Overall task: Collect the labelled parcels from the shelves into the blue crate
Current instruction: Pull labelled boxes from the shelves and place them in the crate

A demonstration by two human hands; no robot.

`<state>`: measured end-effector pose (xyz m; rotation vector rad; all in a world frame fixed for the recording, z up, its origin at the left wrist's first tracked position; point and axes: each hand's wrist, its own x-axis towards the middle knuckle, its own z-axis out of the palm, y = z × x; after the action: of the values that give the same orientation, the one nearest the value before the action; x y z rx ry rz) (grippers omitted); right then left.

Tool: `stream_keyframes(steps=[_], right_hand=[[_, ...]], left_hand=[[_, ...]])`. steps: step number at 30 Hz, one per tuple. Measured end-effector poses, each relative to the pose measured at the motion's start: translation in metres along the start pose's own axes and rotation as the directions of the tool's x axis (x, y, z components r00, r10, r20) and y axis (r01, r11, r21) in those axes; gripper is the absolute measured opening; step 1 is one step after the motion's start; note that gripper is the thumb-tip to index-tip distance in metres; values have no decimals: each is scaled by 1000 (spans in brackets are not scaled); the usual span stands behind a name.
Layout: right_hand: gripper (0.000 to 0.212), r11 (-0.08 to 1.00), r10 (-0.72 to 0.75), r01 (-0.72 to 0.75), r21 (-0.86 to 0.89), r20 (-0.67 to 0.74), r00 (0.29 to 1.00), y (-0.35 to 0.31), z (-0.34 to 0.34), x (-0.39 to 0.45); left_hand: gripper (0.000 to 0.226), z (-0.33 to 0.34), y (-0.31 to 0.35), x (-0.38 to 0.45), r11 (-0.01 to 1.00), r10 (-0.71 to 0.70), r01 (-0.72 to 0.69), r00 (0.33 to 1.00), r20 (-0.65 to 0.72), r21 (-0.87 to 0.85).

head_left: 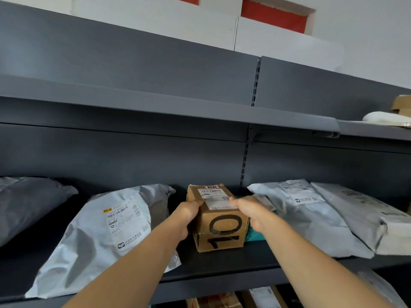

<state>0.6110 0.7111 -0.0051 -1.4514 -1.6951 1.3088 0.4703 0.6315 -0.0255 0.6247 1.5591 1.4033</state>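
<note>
Box (219,215) is dead centre between my hands, long side running away from me toward the back of the shelf (222,261), the big "10" facing me. Left hand (186,215) has its fingers curled round the left edge, right hand (249,211) is wrapped over the right top edge, so both are equally close. It sits on the dark shelf, grey mailer bag (104,236) just to its left, more bags (311,210) close on the right. Not much room sideways; I reckon pulling straight back is easiest. No blue crate in sight.
</note>
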Motion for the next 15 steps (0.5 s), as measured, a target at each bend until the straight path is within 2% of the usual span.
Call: stream_keyframes(steps=[4, 9, 15], right_hand=[[17, 996, -82, 83, 15, -18, 996, 0, 1, -6], [28, 964, -227, 227, 136, -12, 974, 0, 0, -10], [30, 909, -320, 307, 282, -2, 948, 0, -1, -28]], left_hand=[[32, 1, 1, -2, 990, 65, -63, 998, 12, -126], [34, -2, 10, -15, 949, 225, -217, 974, 11, -228], [43, -11, 15, -32, 921, 347, -338, 938, 14, -192]])
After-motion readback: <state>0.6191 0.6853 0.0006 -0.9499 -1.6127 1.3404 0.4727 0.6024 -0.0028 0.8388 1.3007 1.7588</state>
